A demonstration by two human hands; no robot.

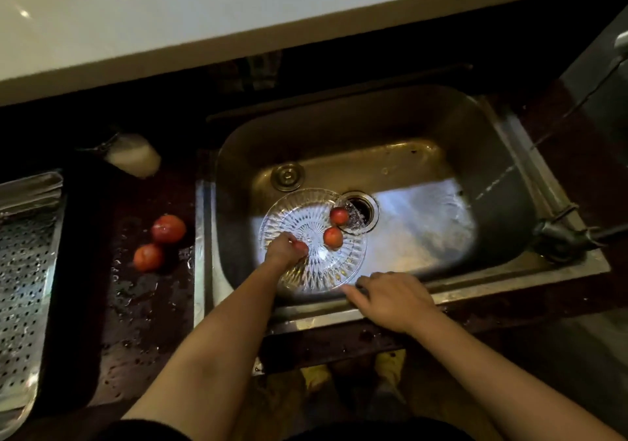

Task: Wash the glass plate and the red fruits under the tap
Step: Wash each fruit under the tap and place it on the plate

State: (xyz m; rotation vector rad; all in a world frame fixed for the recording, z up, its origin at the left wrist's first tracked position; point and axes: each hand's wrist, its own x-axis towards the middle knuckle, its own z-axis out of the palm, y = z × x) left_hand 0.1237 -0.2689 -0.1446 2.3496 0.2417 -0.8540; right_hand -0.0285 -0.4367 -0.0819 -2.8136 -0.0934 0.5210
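Two bare forearms rise from the near edge toward the steel sink (373,124). At the far left a perforated metal tray (23,270) lies on the dark table (142,321), likely there for draining. Beyond it lies a pale object (134,158) that I cannot identify. Next, a far loose fruit (168,229) and a near loose fruit (147,257) sit just beside each other on the wet table, near the sink's left rim. Whether they are rinsed or waiting I cannot tell. Inside the sink, the left hand (285,250) is curled around a small held fruit (301,247), low over the glass plate (306,281), probably to rub it or set it down among the others. The plate lies on the sink floor, its far right edge over the drain (365,211), so runoff would go straight down. Two more red fruits ride on it: a drain-side fruit (338,215) at that edge, where water churns, and a middle fruit (333,236) just near of it. A round metal plug (288,176) sits beyond the plate. The right hand (390,299) rests on the sink's near rim, fingers stretched and holding nothing. Its fingertips lie beside the plate's near edge, seemingly to steady it. A dark tap fitting (560,240) stands on the sink's right rim.
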